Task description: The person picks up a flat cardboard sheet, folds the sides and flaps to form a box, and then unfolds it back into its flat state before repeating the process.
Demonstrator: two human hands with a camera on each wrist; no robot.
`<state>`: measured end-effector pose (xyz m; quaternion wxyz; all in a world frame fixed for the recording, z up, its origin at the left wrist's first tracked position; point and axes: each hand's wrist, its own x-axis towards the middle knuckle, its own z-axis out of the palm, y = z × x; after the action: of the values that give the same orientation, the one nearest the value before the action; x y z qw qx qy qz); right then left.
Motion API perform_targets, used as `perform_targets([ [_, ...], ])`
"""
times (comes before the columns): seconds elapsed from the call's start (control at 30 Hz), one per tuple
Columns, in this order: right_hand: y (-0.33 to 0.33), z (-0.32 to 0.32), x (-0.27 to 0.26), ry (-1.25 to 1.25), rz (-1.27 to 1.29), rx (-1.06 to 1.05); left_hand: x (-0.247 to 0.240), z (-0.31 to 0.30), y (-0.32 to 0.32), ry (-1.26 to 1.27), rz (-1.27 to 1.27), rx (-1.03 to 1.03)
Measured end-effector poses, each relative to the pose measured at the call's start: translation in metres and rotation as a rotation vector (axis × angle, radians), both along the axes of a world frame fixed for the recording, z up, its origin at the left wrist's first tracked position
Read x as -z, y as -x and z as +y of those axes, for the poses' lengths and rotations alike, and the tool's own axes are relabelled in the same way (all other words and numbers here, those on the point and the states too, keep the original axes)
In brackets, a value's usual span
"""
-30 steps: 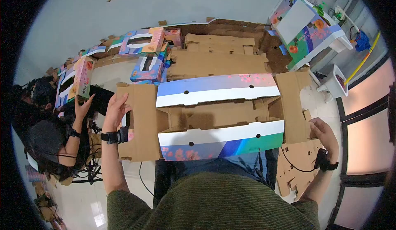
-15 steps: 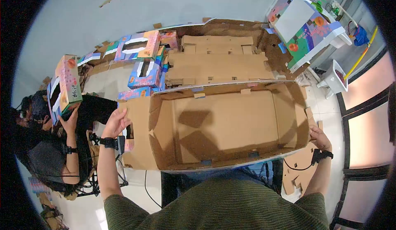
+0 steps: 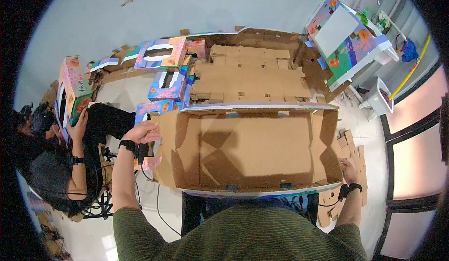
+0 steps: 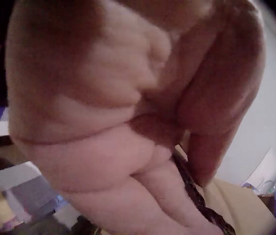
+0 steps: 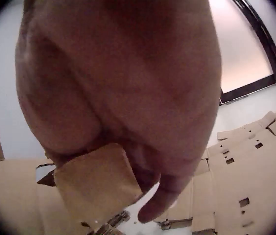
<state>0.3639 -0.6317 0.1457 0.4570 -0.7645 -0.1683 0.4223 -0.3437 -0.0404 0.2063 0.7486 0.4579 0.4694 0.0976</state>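
Box lies open side up, close against the wearer's front. The left hand pinches its left flap, fingers curled; the right hand grips the right end, fingers bent round a tab. It looks light and dry, stiff-walled but soft at the flaps, so best held by both ends. Beyond lie flat card, then the wall.
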Motion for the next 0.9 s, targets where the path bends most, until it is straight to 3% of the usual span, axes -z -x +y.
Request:
perform_targets([
  [0.07, 0.000, -0.001, -0.006, -0.005, -0.021, 0.033, 0.011, 0.015, 0.010, -0.027, -0.033, 0.093],
  [0.27, -0.016, -0.018, -0.007, -0.108, -0.260, 0.060, -0.066, -0.036, -0.022, -0.404, 0.114, 0.075],
  [0.37, -0.012, -0.004, -0.045, 0.115, -0.487, 0.004, -0.075, -0.029, -0.029, -0.795, 0.380, 0.284],
  [0.4, -0.032, -0.010, -0.035, 0.075, -0.420, -0.007, -0.066, -0.020, -0.025, -1.137, 0.696, 0.371],
  [0.5, 0.000, 0.023, -0.092, 0.086, -1.492, -0.085, -0.145, -0.083, -0.090, -2.190, 0.899, 0.215],
  [0.6, 0.089, 0.071, -0.191, -0.220, -1.444, -0.046, -0.209, -0.133, -0.147, -2.323, 0.779, 0.538],
  [0.7, 0.156, 0.086, -0.232, -0.259, -1.114, -0.320, -0.217, -0.156, -0.184, -1.747, 0.313, 1.064],
  [0.77, 0.189, 0.099, -0.239, -0.255, -1.131, -0.729, -0.207, -0.159, -0.202, -1.784, 0.450, 1.142],
  [0.83, 0.211, 0.109, -0.246, -0.228, -1.193, -0.997, -0.191, -0.148, -0.211, -1.924, 0.536, 1.137],
  [0.9, 0.206, 0.101, -0.235, -0.074, -1.196, -1.075, -0.180, -0.122, -0.222, -2.170, 0.568, 1.047],
])
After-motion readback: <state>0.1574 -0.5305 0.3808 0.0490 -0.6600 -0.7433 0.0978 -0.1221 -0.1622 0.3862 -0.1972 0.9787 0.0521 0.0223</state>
